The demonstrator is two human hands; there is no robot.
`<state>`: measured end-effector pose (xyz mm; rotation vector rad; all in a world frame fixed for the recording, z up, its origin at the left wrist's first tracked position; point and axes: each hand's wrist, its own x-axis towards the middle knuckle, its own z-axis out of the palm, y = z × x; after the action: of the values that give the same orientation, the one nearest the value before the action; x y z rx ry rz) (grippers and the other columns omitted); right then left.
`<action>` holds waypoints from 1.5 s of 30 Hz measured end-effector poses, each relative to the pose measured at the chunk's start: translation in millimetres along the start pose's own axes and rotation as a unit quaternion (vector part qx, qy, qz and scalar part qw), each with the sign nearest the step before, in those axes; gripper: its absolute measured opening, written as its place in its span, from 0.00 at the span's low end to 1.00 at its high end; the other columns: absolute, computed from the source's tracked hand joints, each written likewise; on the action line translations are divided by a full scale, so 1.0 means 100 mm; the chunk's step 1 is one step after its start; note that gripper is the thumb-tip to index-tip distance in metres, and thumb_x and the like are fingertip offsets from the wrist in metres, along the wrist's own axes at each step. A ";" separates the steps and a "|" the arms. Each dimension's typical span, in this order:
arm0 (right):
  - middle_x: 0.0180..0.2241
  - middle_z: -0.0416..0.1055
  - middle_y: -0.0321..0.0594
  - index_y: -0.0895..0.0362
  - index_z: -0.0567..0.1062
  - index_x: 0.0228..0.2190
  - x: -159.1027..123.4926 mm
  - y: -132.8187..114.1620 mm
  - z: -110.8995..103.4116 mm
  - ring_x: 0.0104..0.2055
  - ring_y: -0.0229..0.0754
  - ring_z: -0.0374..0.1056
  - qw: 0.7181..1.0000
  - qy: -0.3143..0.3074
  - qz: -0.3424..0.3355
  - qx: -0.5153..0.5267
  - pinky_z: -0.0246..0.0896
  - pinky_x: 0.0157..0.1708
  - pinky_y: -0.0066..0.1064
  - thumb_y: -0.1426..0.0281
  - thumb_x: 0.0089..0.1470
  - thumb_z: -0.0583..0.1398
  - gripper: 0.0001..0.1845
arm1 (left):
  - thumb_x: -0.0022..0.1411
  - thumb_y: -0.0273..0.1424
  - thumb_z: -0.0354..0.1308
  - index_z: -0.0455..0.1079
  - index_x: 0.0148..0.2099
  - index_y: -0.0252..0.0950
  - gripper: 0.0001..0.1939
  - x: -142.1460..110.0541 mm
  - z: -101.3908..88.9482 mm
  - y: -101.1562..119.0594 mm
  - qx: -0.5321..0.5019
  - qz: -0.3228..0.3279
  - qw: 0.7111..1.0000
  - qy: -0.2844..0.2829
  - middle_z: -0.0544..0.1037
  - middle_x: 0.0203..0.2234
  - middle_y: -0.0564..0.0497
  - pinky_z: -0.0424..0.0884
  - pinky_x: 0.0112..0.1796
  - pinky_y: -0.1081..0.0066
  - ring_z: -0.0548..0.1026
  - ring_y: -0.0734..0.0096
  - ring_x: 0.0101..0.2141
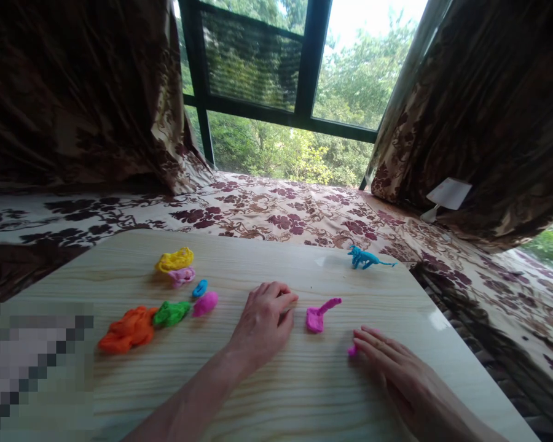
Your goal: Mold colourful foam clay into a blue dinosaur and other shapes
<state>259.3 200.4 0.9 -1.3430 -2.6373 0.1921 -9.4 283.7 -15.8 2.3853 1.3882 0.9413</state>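
My left hand (266, 316) rests on the wooden table, fingers loosely bent and thumb apart, with no object visible in it. Just to its right lies a magenta modelling clay figure (316, 319), a squarish block with a thin stalk slanting up to the right. Farther right, my right hand (399, 371) lies flat, fingers stretched out, over a small piece of magenta clay (352, 350). Only an end of that piece shows past the fingertips; the rest is hidden beneath the hand.
Left on the table (276, 393) are lumps of orange clay (129, 330), green clay (171, 313), pink clay (206, 304), blue clay (200, 288), lilac clay (182, 276) and yellow clay (175, 260). A blue clay animal (366, 258) stands near the far right edge. Behind is a small lamp (448, 194).
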 end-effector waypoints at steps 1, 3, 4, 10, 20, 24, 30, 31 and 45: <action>0.55 0.61 0.42 0.54 0.60 0.55 0.00 0.02 -0.02 0.58 0.45 0.53 1.000 0.017 0.010 0.015 0.54 0.53 0.39 0.81 0.52 0.49 0.29 | 0.55 0.23 0.51 0.70 0.43 0.43 0.15 0.00 0.00 -0.01 -0.005 -0.003 1.000 0.007 0.70 0.37 0.50 0.63 0.44 0.62 0.67 0.64 0.41; 0.46 0.70 0.42 0.53 0.68 0.48 0.07 0.00 -0.06 0.50 0.45 0.62 0.997 0.053 0.038 0.049 0.59 0.48 0.39 0.81 0.52 0.50 0.23 | 0.56 0.23 0.50 0.70 0.44 0.40 0.15 0.01 -0.01 -0.02 -0.025 -0.017 0.999 0.041 0.70 0.38 0.49 0.63 0.45 0.62 0.67 0.64 0.42; 0.42 0.71 0.42 0.53 0.70 0.44 0.14 -0.03 -0.09 0.45 0.44 0.65 0.993 0.071 0.051 0.075 0.61 0.44 0.38 0.80 0.53 0.51 0.20 | 0.57 0.24 0.50 0.70 0.44 0.39 0.14 0.01 -0.02 -0.01 -0.040 -0.022 0.997 0.064 0.70 0.38 0.48 0.62 0.46 0.61 0.67 0.64 0.42; 0.37 0.68 0.39 0.53 0.72 0.36 0.56 -0.41 -0.31 0.39 0.40 0.66 0.931 0.217 0.055 0.288 0.62 0.37 0.30 0.76 0.52 0.57 0.09 | 0.57 0.27 0.53 0.69 0.42 0.38 0.09 0.00 -0.30 0.35 -0.248 -0.004 0.968 0.022 0.71 0.40 0.49 0.63 0.48 0.67 0.68 0.68 0.44; 0.38 0.71 0.40 0.53 0.69 0.45 0.97 -0.44 -0.43 0.36 0.39 0.67 0.903 0.280 0.036 0.324 0.64 0.37 0.33 0.73 0.50 0.59 0.18 | 0.56 0.30 0.57 0.68 0.46 0.37 0.14 0.02 -0.23 0.40 -0.432 -0.125 0.893 -0.012 0.76 0.36 0.50 0.69 0.42 0.69 0.73 0.68 0.40; 0.43 0.69 0.42 0.54 0.68 0.46 0.90 0.01 -0.41 0.40 0.41 0.67 0.906 0.272 0.113 0.303 0.63 0.39 0.36 0.73 0.50 0.56 0.18 | 0.56 0.30 0.56 0.71 0.45 0.38 0.13 0.06 -0.14 0.27 -0.377 -0.149 0.914 -0.015 0.77 0.38 0.50 0.69 0.43 0.70 0.74 0.68 0.40; 0.38 0.69 0.39 0.56 0.73 0.40 0.89 0.07 -0.02 0.33 0.37 0.67 0.926 0.094 0.109 0.349 0.62 0.31 0.27 0.72 0.47 0.60 0.15 | 0.55 0.29 0.55 0.72 0.43 0.37 0.12 0.19 -0.04 0.28 -0.320 -0.125 0.939 -0.021 0.78 0.34 0.52 0.69 0.40 0.72 0.74 0.69 0.37; 0.36 0.69 0.38 0.56 0.73 0.39 0.91 0.02 0.03 0.31 0.35 0.66 0.926 0.101 0.111 0.347 0.61 0.29 0.26 0.71 0.48 0.60 0.13 | 0.55 0.30 0.55 0.72 0.43 0.37 0.13 0.20 -0.03 0.28 -0.306 -0.128 0.943 -0.033 0.78 0.33 0.52 0.69 0.39 0.73 0.74 0.69 0.36; 0.26 0.67 0.34 0.56 0.75 0.28 0.98 -0.05 0.13 0.27 0.34 0.62 0.944 0.140 0.130 0.269 0.54 0.26 0.24 0.70 0.52 0.57 0.06 | 0.55 0.32 0.55 0.71 0.41 0.37 0.11 0.12 0.08 0.20 -0.294 -0.156 0.941 -0.067 0.77 0.34 0.50 0.69 0.35 0.73 0.74 0.70 0.33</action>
<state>195.8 276.6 -1.5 -1.3843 -1.9657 0.6519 13.9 284.6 -7.2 1.6964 1.1748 0.9219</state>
